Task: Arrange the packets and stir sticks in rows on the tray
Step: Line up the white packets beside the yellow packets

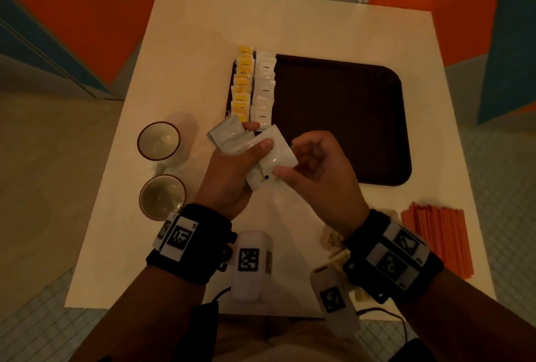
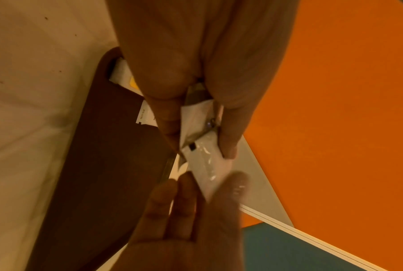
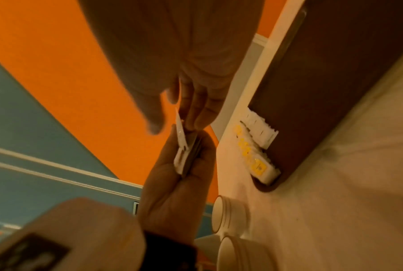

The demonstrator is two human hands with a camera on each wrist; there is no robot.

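My left hand (image 1: 255,136) grips a fanned stack of white packets (image 1: 229,136) above the table, just in front of the brown tray (image 1: 348,118). My right hand (image 1: 287,160) pinches one white packet (image 1: 278,152) at the right of that stack between thumb and fingers. A row of yellow packets (image 1: 242,83) runs along the tray's left edge, with a row of white coffee packets (image 1: 264,88) beside it. The left wrist view shows the held packets (image 2: 205,159). The right wrist view shows them edge-on (image 3: 181,154). Orange stir sticks (image 1: 438,239) lie on the table at the right.
Two cups (image 1: 159,141) (image 1: 161,196) stand on the table left of my hands. A white device with a marker (image 1: 251,266) lies near the front edge. More packets (image 1: 333,241) are heaped under my right wrist. The tray's middle and right are bare.
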